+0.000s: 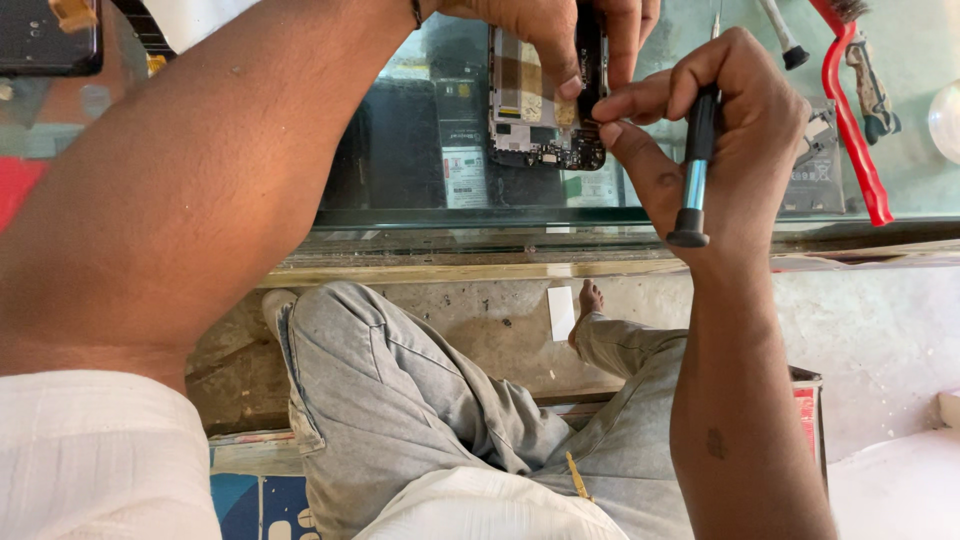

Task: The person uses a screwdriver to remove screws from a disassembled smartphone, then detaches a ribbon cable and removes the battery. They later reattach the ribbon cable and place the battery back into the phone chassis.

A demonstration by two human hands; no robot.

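Opened phone [545, 100] held above the glass counter [420, 215], far centre. Left hand [545, 25] pinches its top edge, fingers closed. Right hand [710, 130] grips a screwdriver [693, 170], thumb against the exposed board. Risk: the driver could slip and gouge components; a loose pinch could drop the phone onto glass.

Left hand [560, 30] holds an opened phone [545, 105]; right hand [715, 120] grips a screwdriver [695, 165].

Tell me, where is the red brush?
The red brush lies at the head view's top right on the glass counter, just right of the right hand.
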